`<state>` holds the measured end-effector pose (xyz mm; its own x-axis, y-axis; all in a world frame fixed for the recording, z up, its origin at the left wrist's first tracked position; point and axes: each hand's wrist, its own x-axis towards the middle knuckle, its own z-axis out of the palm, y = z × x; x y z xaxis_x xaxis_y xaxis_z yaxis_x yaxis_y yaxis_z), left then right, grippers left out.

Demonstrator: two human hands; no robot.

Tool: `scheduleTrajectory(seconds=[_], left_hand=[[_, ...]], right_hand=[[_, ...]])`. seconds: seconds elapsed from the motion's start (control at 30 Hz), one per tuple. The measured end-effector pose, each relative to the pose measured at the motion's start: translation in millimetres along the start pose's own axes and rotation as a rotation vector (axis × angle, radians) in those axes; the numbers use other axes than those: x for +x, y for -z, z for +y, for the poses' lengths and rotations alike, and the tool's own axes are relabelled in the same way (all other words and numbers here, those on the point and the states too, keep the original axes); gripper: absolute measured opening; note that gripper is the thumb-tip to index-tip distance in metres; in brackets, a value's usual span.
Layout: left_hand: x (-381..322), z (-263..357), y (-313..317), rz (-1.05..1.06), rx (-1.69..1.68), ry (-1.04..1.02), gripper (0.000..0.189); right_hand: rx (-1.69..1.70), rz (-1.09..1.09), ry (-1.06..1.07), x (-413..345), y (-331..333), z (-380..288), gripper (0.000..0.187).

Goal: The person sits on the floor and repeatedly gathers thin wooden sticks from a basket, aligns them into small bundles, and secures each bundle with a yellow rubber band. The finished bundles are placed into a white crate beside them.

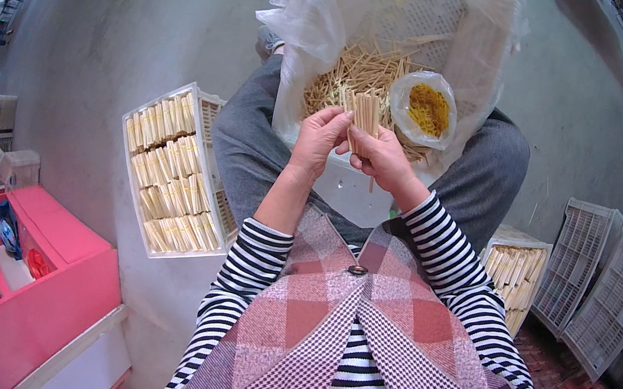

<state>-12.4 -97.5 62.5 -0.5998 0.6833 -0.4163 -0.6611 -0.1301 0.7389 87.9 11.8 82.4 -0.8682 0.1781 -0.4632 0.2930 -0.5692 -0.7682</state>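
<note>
My right hand (383, 156) grips a bunch of thin wooden sticks (367, 114), held nearly upright over the front of a plastic-lined crate (485, 44). My left hand (321, 134) meets the bunch from its left side, thumb and fingertips pinched at its edge. A single stick pokes out below my right hand. Loose wooden sticks (363, 70) lie heaped in the crate just beyond both hands. Among them, to the right, sits a clear plastic bag (400, 101) of yellow rubber bands (427, 110).
A white crate (170, 171) of banded stick bundles leans at my left; another crate (514, 278) with bundles stands at my right. Plastic crates (593, 285) rest on edge at far right. A pink open-topped cabinet (59, 300) holding bags is at lower left.
</note>
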Motion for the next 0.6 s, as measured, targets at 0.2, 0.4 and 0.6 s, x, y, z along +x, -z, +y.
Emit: scheduleTrajectory(seconds=[0.2,0.4,0.6], left_hand=[[-1.5,9.8,-7.6,0.136,-0.063,-0.07,0.011],[-4.3,3.0,-6.9,-0.021,0.132,-0.05,0.014],[1.1,3.0,-7.3,0.134,-0.118,-0.15,0.013]], right_hand=[[0.024,-0.024,-0.028,-2.5,4.5,-2.6,0.027],[0.043,-0.047,-0.037,-4.3,2.5,0.0,0.029],[0.083,-0.107,-0.058,-3.0,7.1,-1.7,0.031]])
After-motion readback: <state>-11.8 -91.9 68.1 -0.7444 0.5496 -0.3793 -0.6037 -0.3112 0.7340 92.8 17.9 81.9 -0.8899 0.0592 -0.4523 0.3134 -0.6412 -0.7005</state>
